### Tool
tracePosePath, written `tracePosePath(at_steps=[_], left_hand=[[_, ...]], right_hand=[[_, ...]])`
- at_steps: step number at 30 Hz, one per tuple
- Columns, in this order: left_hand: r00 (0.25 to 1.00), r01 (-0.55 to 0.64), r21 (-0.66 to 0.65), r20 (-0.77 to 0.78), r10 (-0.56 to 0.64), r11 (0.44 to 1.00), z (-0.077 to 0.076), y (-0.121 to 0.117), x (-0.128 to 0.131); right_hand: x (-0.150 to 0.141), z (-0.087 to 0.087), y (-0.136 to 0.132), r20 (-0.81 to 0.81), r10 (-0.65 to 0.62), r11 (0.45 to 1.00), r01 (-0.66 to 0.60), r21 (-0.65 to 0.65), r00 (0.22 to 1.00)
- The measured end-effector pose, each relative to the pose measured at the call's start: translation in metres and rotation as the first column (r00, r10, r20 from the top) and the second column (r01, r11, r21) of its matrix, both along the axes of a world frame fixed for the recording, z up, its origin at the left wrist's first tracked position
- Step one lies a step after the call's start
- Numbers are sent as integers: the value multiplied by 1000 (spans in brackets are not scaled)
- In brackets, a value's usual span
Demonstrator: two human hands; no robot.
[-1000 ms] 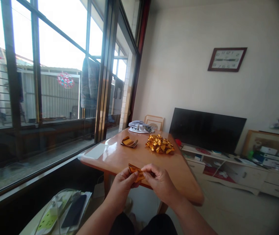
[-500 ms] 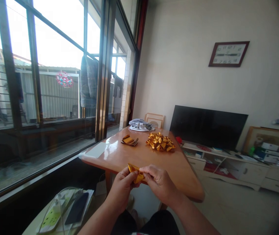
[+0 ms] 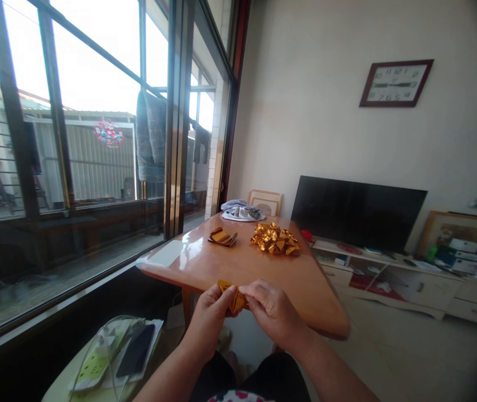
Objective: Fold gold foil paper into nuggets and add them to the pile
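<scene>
Between my two hands, just over the near edge of the wooden table (image 3: 208,272), is a folded piece of gold foil paper (image 3: 237,302). My left hand (image 3: 212,310) grips its left side, with the thumb lying across the front. Thumb and fingertips of my right hand (image 3: 268,306) pinch its right edge. Farther back on the table rests a small stack of gold foil sheets (image 3: 222,237). To the right of that stack is a pile of folded gold foil pieces (image 3: 275,240).
Folded cloth (image 3: 241,211) lies at the table's far end. At lower left, a stool (image 3: 60,385) bears a power strip (image 3: 91,365) and a phone (image 3: 136,350) with cables. A television (image 3: 357,213) stands on a low cabinet (image 3: 426,290) at right. Window panes (image 3: 96,167) line the left.
Both hands stay almost in place on the foil piece, which has turned slightly between the fingers. The view has shifted a little.
</scene>
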State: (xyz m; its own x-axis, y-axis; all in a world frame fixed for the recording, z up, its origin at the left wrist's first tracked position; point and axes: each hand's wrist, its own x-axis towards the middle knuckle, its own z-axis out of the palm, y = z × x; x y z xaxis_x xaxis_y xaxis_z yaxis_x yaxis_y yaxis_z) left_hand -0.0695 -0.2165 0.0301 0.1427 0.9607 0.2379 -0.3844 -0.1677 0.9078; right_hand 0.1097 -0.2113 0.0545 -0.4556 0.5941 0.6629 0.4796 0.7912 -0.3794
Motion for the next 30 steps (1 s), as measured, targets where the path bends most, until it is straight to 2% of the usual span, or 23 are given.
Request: tracePosePath(at_steps=[2,4,8,12,15,23,30], left_hand=[[1000,1,15,-21,0,1000,-1,0,-1],[1000,0,22,-31,1,1000,-1,0,-2],[1000,3,35,-24,-3,999,1,-1,-3],[999,2,61,-33,0,998,3,-3,-2],[999,-8,72,-45,11,997,4,-4,-2],[999,-14,57,-43,17,998,4,-4,-3],[999,-31,2,32,31,1000,3,-3,0]], right_hand=[[0,1,-4,-89,-2,998,-3,-62,996],[-1,2,-8,-208,-23,983,-16,-185,978],[-5,3,-12,-419,-120,892,-88,-444,900],[-10,1,-11,-467,-183,817,-131,-562,865],[-11,-3,-11,-443,-165,813,-133,-567,881],[-8,-9,-9,-362,-160,898,-17,-440,918],[-7,-10,-10,-362,-158,901,-16,-434,919]])
